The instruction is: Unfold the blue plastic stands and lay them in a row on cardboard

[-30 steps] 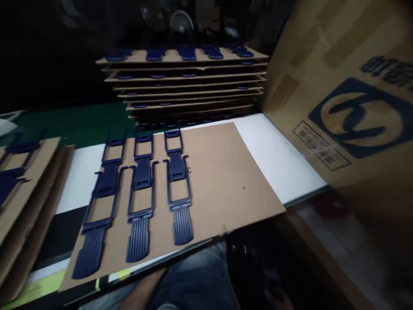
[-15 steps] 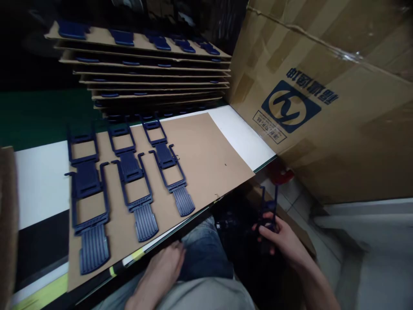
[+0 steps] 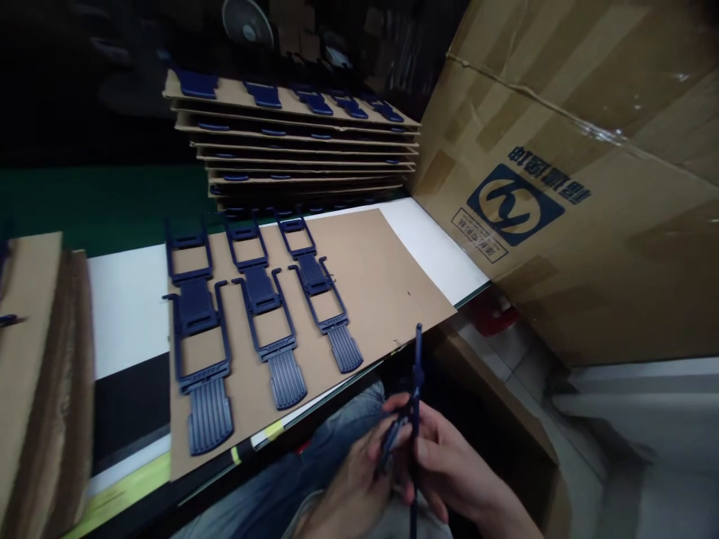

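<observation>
My right hand is closed around a navy plastic frame, and my left hand grasps it too, its fingers meeting the part near the frame's middle. Both hands sit low and right of centre, above my jeans. The frame stands nearly upright and edge-on, so I can't read its full shape from here. Judging by the matching frames on the cardboard sheet, it should be light and fairly stiff, though the slim side rails may flex and the smooth plastic could slip. I'd take hold at the ribbed tab or a crossbar, not a rail end. Higher up, a stack of cardboard sheets carries more blue parts, and a printed carton leans in at right.
</observation>
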